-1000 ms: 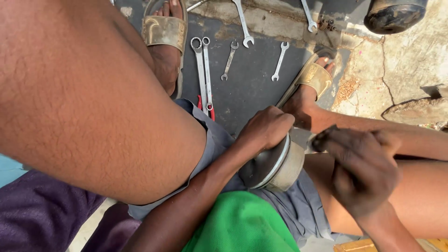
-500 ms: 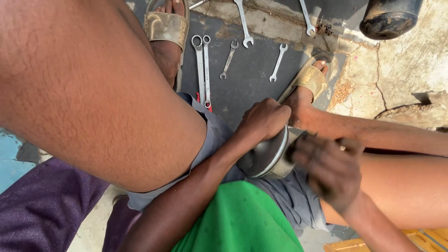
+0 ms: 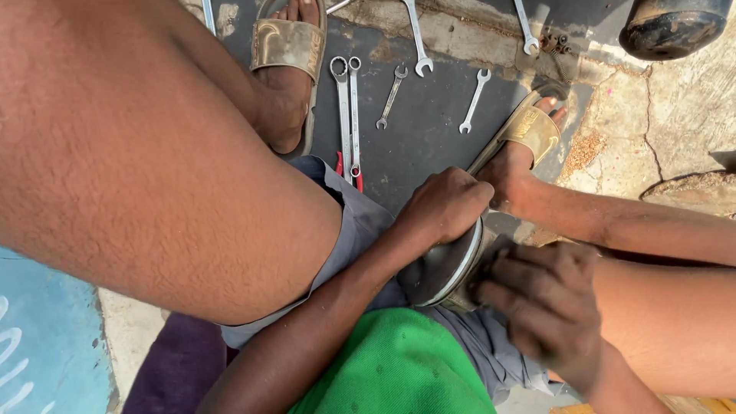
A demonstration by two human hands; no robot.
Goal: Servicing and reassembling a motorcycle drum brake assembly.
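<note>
I see my left hand (image 3: 445, 207) curled over the top edge of a round metal disc (image 3: 448, 268) that rests on edge in my lap, just right of centre, fingers wrapped down on it. My right hand (image 3: 548, 310) sits at the disc's 4 o'clock, fingers bent against its rim; I cannot tell whether it grips anything. Spanners (image 3: 346, 115) lie on the dark mat (image 3: 429, 146) at 12 o'clock, between my sandals (image 3: 287, 46).

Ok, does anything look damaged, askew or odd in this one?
Little stands out. The left hand presses on a round metal part held between the knees; the right hand is blurred beside it. The spanners lie in a rough row. The concrete floor is cracked.
</note>
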